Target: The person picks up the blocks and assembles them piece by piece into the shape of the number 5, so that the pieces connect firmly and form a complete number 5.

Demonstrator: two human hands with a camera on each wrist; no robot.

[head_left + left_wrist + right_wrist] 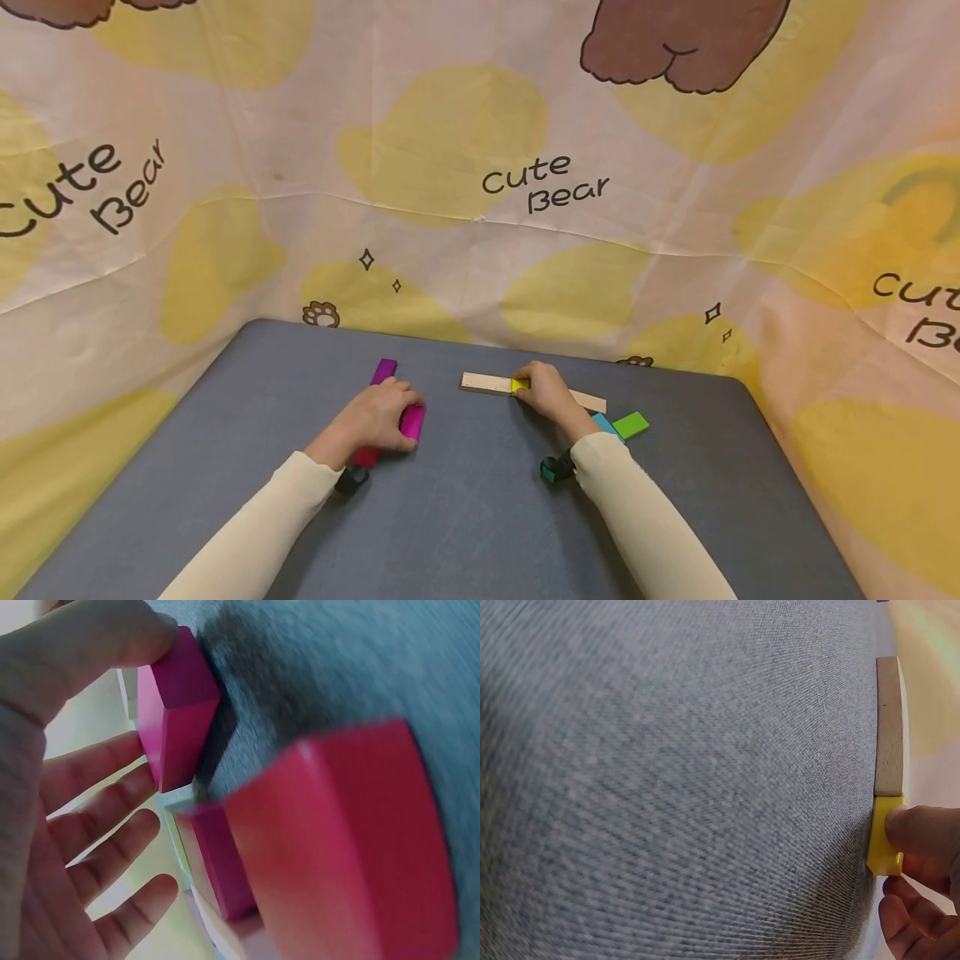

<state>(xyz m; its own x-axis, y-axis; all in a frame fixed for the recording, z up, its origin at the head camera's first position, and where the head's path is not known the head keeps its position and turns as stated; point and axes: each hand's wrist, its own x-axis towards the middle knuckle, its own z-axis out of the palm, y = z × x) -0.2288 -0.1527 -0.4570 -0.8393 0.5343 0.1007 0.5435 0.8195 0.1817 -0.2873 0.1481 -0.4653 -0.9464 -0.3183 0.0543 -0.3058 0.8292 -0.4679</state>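
My left hand (pixel 378 415) pinches a magenta block (pixel 180 712) by its ends, between thumb and index fingertip, while the other fingers spread apart. Beside that hand lies a red block (pixel 345 847), with a purple block (pixel 385 370) farther back. My right hand (pixel 551 392) pinches a small yellow block (pixel 886 836) between thumb and fingers. The yellow block meets the end of a plain wooden block (pixel 889 726). In the head view this wooden block extends left from my right fingers. The hand partly hides what lies behind it.
Another wooden block (pixel 588 402) lies right of my right hand. A blue block (pixel 606 425), partly behind the right wrist, sits against a green block (pixel 631 425). The grey table (pixel 465 517) ends at a printed curtain (pixel 450 167) at the back and sides.
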